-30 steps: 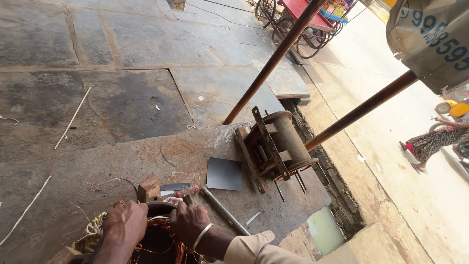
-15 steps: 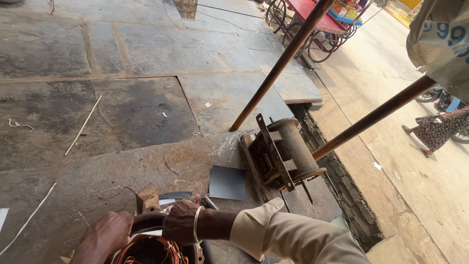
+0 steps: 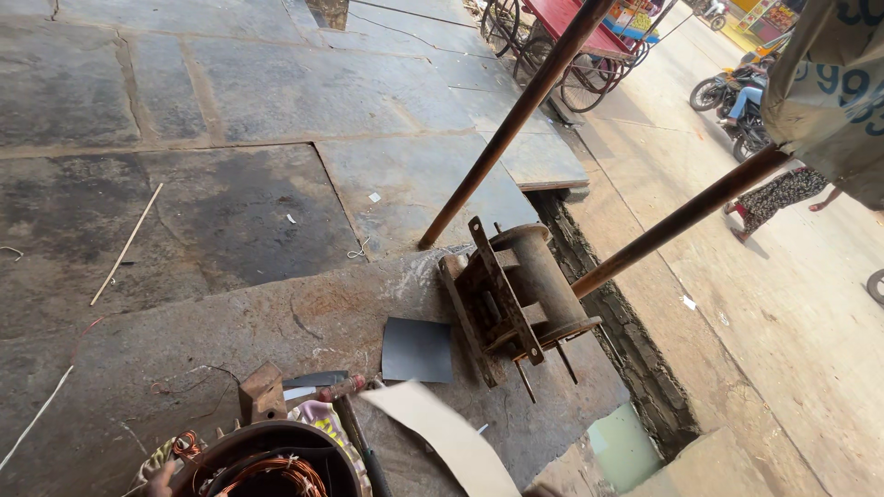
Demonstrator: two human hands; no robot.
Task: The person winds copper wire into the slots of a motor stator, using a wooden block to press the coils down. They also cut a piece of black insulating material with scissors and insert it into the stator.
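Stone paving [image 3: 276,110], grey slabs with dark stains, fills most of the view; the near slab [image 3: 304,322] is rougher and brownish. Its right edge drops into a narrow gutter [image 3: 635,368], with a sandy road beyond. Two rusty poles [image 3: 516,120] cross diagonally at upper right, one meeting the ground just beside a rusted winding frame with a drum [image 3: 516,294] standing at the slab's edge. Open paving lies to the left and ahead; room to the right ends at the frame and gutter.

Motor stator [image 3: 276,465], bottom edge, left of centre: dark round housing, copper windings visible inside, loose copper wire at its left rim. Only the upper part is in frame. Touching its upper rim: a small wooden block [image 3: 262,394] and a patterned cloth [image 3: 322,419]. A dark grey sheet [image 3: 416,350] lies flat, near the frame.

Left hand [image 3: 158,479]: only a sliver at the bottom edge, by the stator's left side; grip cannot be told. Right hand: out of frame; only a pale sleeve [image 3: 451,442] shows.
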